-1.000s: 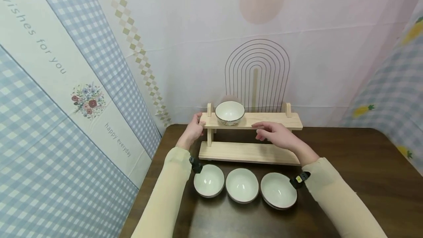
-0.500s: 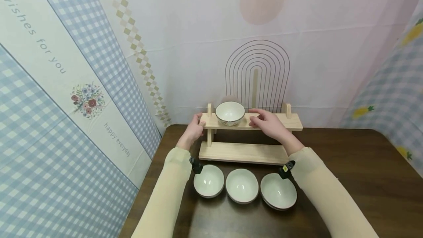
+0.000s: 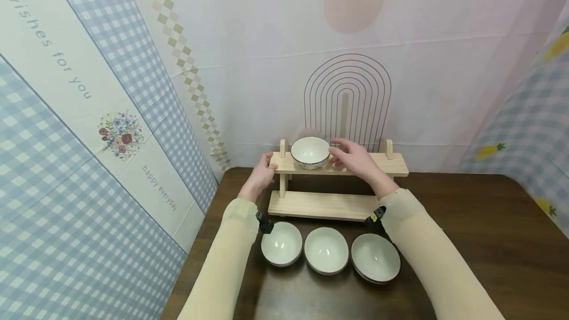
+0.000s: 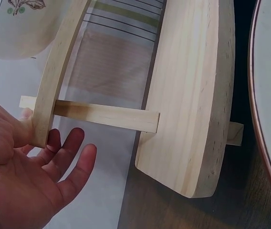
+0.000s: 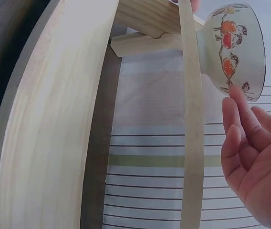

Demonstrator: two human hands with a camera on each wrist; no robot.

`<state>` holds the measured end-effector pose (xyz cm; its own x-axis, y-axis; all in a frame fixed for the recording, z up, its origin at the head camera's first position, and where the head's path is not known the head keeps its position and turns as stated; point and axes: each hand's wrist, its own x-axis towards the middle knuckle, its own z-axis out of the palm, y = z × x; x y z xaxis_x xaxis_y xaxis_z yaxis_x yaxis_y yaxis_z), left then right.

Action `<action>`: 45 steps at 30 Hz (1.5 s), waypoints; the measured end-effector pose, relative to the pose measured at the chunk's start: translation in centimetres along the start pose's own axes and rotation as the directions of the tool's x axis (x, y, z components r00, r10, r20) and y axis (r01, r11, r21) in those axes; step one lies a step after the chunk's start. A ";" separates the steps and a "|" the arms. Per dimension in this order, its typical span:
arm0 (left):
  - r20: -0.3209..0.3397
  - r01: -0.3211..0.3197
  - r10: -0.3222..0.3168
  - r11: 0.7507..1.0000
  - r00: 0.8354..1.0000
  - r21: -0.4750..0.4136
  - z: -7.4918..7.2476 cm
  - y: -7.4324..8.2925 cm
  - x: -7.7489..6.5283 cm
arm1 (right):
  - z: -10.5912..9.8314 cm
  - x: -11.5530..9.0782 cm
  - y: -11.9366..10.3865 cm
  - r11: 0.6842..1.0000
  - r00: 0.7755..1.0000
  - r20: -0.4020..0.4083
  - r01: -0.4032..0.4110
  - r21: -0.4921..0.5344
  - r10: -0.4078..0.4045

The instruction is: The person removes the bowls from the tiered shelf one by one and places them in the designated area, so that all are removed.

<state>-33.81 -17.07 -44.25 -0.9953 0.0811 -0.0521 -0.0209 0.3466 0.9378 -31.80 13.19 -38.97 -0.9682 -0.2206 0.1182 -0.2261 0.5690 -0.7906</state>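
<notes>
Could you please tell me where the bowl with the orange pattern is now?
In the head view, the bowl stands on the upper wooden shelf, toward its left end, between the left hand and the nearer right hand.

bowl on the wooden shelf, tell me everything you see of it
The round white ceramic-looking bowl has a thin dark rim and red-orange motifs on brown stems outside. It stands upright on the upper board of the pale wooden two-tier stand, left of the middle. The person's right hand is at its right side; contact is unclear.
</notes>
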 end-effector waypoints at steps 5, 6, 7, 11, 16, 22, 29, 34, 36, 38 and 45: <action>-0.008 0.008 -0.008 1.000 1.000 -0.006 0.1 0.1 0.1 | -0.1 0.3 -0.2 1.000 1.000 0.017 -0.017 -0.009 0.017; -0.010 0.010 -0.010 1.000 1.000 -0.007 0.2 0.1 0.1 | -0.1 0.4 -0.3 1.000 1.000 0.019 -0.022 -0.008 0.022; -0.011 0.011 -0.011 1.000 1.000 -0.010 0.2 0.1 0.1 | -0.1 0.5 -0.3 1.000 1.000 0.024 -0.020 -0.006 0.020; -0.010 0.013 -0.014 1.000 1.000 -0.018 0.2 0.2 0.1 | 0.0 0.8 -0.4 1.000 0.999 0.040 -0.012 0.016 0.011; -0.014 0.016 -0.016 1.000 1.000 -0.024 0.2 0.3 0.2 | 0.3 1.1 -0.5 1.000 0.999 0.046 -0.005 0.025 0.004; -0.023 0.013 -0.013 1.000 1.000 -0.019 0.4 0.2 0.3 | 0.4 1.4 -0.3 0.998 0.998 0.054 -0.022 0.052 0.019; -0.034 0.014 -0.014 1.000 0.999 -0.014 0.6 0.3 0.5 | 0.5 1.7 -0.2 0.996 0.998 0.062 -0.023 0.082 0.018; -0.034 0.007 -0.008 1.000 0.999 -0.008 0.5 0.2 0.5 | 0.9 1.5 -0.2 0.992 0.998 0.061 -0.022 0.128 0.014; -0.033 0.005 -0.005 1.000 0.999 -0.003 0.4 0.2 0.5 | 1.1 1.4 -0.3 0.989 0.998 0.060 -0.022 0.147 0.013; -0.029 0.003 -0.003 1.000 1.000 -0.001 0.4 0.2 0.4 | 1.3 1.2 -0.4 0.986 0.998 0.057 -0.027 0.162 0.018; -0.013 0.003 -0.003 1.000 1.000 -0.006 0.2 0.1 0.2 | 1.8 0.7 -0.5 0.982 0.998 0.039 -0.050 0.184 0.043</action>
<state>-33.96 -16.81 -44.25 -0.9964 0.0678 -0.0501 -0.0241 0.3411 0.9397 -32.19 11.34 -39.54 -0.9721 -0.2268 0.0601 -0.1541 0.4241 -0.8924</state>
